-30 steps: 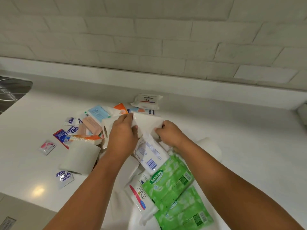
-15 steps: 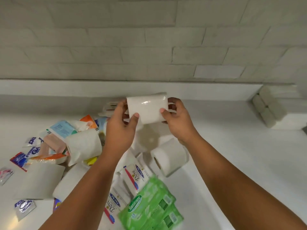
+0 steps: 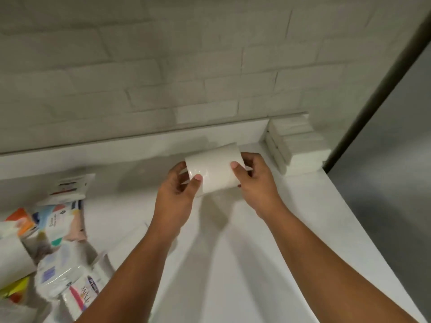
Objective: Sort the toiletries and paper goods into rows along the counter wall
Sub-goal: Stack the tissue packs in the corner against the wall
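Our left hand (image 3: 176,202) and right hand (image 3: 257,184) hold the toilet roll (image 3: 215,170) over the desk (image 3: 268,252), before the wall (image 3: 163,66). The napkin stacks (image 3: 298,148) sit to its right and the packet pile (image 3: 60,224) lies left.

I take this for a home bathroom or kitchen: a white tabletop (image 3: 233,264) with a low upstand (image 3: 116,148) under a white brick-pattern wall (image 3: 163,66), stacked paper napkins (image 3: 300,148) in its far right corner, soap and tissue packs (image 3: 58,220) heaped at its left edge.

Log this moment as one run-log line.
left hand + right hand: grip toilet paper roll over counter | white paper stack: against wall, right | unsorted pile: left
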A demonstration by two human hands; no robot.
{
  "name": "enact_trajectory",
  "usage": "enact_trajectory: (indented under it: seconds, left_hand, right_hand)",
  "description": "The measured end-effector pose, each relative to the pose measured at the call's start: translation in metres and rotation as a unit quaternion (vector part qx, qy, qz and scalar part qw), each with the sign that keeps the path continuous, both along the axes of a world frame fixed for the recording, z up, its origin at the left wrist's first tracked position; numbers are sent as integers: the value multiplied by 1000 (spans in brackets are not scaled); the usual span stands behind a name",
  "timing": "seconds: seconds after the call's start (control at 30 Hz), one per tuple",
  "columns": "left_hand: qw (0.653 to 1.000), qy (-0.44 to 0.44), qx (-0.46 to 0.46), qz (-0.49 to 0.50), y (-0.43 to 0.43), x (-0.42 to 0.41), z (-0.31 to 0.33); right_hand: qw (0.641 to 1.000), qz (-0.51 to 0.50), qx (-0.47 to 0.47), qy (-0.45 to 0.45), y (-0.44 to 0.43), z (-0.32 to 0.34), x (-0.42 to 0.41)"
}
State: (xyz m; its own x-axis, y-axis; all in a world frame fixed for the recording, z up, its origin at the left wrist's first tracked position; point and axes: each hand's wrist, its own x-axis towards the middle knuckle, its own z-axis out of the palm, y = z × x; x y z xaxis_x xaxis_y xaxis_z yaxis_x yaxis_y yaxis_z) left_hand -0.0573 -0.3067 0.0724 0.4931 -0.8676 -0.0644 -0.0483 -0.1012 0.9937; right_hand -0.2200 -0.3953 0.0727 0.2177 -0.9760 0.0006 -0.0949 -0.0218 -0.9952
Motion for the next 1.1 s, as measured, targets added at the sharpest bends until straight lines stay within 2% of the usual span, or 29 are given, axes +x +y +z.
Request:
enact_trajectory:
  seconds: [0.13,0.27,0.47,0.77,1.1]
  left_hand:
    - [999,43,-5,-8,-48,-57,-4]
    - [999,13,22,31,-101,-107,0]
    - [998,-29,45,41,-182,-148,5]
    - [992,-110,40,38,-275,-168,-2]
    - [989,-126,45,56,-292,-183,-18]
  right_hand:
    - [998,-55,14,26,-36,1,-55]
    - [994,-95,1,47,-84,2,-102]
    - [990,-86,-30,107,-157,11,-147]
    - [986,-87,-23,141,-238,9,-171]
    - [982,-53,-12,179,-261,-14,-174]
